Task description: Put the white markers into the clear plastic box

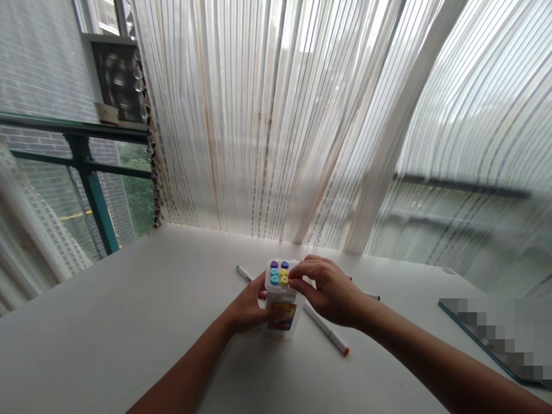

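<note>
The left hand [250,307] wraps around the side of a clear marker box [281,302], steadying it upright on the white table [129,322]. The right hand [328,290] rests its fingertips on the box's open top, closed on a marker there or only touching; I cannot tell which. Under those fingertips, six coloured marker caps [279,272] show: purple, blue and yellow, pointing up, so the stored markers stand with their long axes vertical. The box looks partly filled. Loose markers remain outside: an orange-tipped marker [326,329] lies just right of the box, angled toward the viewer, a green-tipped marker [244,273] lies beyond the left hand, and another marker [370,295] lies past the right hand. Behind everything hangs a striped sheer curtain [302,115].
</note>
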A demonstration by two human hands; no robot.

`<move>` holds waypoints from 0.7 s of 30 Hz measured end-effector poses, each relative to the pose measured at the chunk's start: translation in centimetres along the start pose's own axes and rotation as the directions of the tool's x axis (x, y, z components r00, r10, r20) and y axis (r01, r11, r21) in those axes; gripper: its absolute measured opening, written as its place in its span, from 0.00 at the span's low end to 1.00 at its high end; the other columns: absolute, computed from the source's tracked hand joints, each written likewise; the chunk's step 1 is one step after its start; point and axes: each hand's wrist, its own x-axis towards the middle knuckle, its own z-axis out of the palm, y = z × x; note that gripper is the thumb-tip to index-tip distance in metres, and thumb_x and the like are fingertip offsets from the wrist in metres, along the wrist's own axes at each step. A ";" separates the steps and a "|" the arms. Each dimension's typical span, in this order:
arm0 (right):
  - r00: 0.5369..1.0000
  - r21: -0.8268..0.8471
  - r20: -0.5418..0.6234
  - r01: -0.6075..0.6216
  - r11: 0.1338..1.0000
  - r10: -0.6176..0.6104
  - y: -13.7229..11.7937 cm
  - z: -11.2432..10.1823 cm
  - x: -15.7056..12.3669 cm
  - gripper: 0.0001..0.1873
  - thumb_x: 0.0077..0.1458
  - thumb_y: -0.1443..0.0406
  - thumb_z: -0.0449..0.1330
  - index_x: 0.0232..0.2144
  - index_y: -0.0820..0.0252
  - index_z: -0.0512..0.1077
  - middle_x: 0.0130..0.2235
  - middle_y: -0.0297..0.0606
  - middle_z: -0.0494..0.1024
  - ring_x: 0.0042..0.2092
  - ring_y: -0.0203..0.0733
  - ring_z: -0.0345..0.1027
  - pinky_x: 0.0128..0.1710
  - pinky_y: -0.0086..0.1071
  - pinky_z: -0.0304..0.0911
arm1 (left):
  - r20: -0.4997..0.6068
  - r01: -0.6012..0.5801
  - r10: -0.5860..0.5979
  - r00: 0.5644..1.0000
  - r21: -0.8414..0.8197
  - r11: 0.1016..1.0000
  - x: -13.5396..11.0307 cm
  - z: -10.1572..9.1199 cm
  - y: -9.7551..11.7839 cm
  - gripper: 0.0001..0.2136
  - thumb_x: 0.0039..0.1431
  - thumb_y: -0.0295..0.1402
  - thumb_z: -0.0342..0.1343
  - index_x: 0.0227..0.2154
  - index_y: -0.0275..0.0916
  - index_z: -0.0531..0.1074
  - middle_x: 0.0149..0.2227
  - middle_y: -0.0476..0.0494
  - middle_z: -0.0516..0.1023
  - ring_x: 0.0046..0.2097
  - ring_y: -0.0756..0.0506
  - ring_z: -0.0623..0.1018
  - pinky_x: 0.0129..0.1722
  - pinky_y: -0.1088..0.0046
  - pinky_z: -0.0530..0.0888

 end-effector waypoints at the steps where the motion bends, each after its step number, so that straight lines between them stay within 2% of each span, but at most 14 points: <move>1: 1.000 -0.002 0.007 -0.001 1.000 0.001 0.0 -0.1 0.0 0.10 0.52 0.68 0.53 0.30 0.62 0.75 0.28 0.39 0.74 0.32 0.37 0.62 0.33 0.30 0.57 | -0.001 -0.003 0.003 1.000 0.001 1.000 0.0 0.0 -0.1 0.27 0.41 0.33 0.64 0.47 0.38 0.63 0.42 0.42 0.73 0.42 0.41 0.73 0.42 0.65 0.69; 7: 1.000 0.029 -0.005 -0.006 1.000 0.006 0.1 -0.7 0.0 0.12 0.55 0.67 0.50 0.31 0.63 0.74 0.28 0.39 0.74 0.29 0.35 0.62 0.31 0.30 0.57 | 0.008 -0.023 0.023 1.000 0.030 0.999 -0.1 0.0 -0.1 0.26 0.41 0.31 0.64 0.45 0.38 0.64 0.42 0.42 0.74 0.42 0.42 0.73 0.42 0.65 0.69; 14: 0.988 0.009 -0.153 -0.025 1.000 0.026 2.4 -1.9 0.2 0.13 0.54 0.65 0.50 0.29 0.64 0.73 0.26 0.37 0.74 0.26 0.34 0.61 0.28 0.28 0.57 | 0.005 0.010 -0.010 1.000 0.009 1.000 -0.1 0.0 0.0 0.27 0.40 0.33 0.65 0.46 0.38 0.64 0.43 0.41 0.74 0.43 0.41 0.74 0.43 0.65 0.70; 18: 0.967 -0.014 -0.210 -0.149 0.989 0.143 5.3 -2.2 0.4 0.14 0.53 0.63 0.49 0.27 0.64 0.73 0.23 0.36 0.73 0.24 0.33 0.61 0.25 0.27 0.56 | -0.008 0.026 -0.026 1.000 0.034 0.999 -0.2 0.0 -0.1 0.27 0.40 0.34 0.65 0.46 0.38 0.64 0.44 0.41 0.73 0.44 0.40 0.73 0.45 0.63 0.68; 21: 0.944 -0.088 -0.187 -0.292 0.952 0.272 7.9 -1.9 0.5 0.15 0.52 0.64 0.48 0.26 0.64 0.73 0.24 0.37 0.74 0.26 0.35 0.64 0.27 0.27 0.57 | -0.016 0.038 -0.038 0.999 0.040 0.998 -0.2 -0.1 -0.2 0.28 0.40 0.33 0.65 0.47 0.38 0.64 0.45 0.41 0.73 0.45 0.40 0.73 0.45 0.62 0.68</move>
